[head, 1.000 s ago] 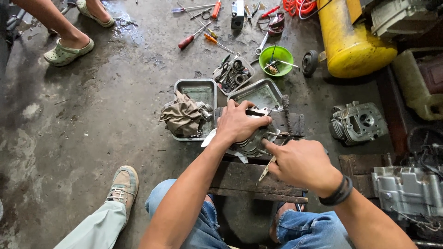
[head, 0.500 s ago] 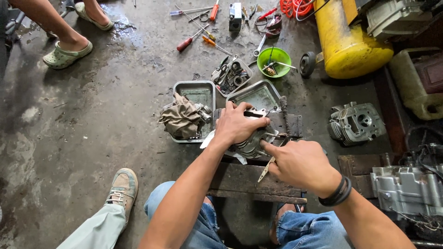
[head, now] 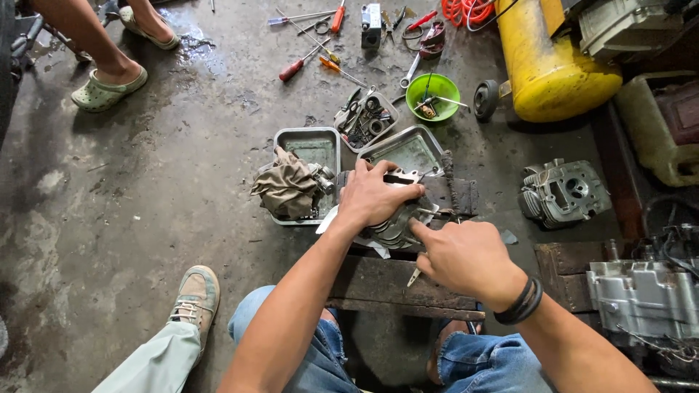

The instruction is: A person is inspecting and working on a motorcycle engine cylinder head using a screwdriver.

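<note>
Finned engine cylinder (head: 397,222) sits on wooden bench (head: 378,280), under left hand (head: 375,193), fingers clamped over top. Right hand (head: 466,258) fingers closed on thin tool (head: 413,276), probably scraper. Keep cylinder pinned, blade flat against mating face, strokes short.

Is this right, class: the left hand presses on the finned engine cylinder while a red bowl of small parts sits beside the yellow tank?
Not quite. The head view shows the bowl is green, not red. The left hand does press on the finned engine cylinder, and the bowl sits beside the yellow tank.
</note>
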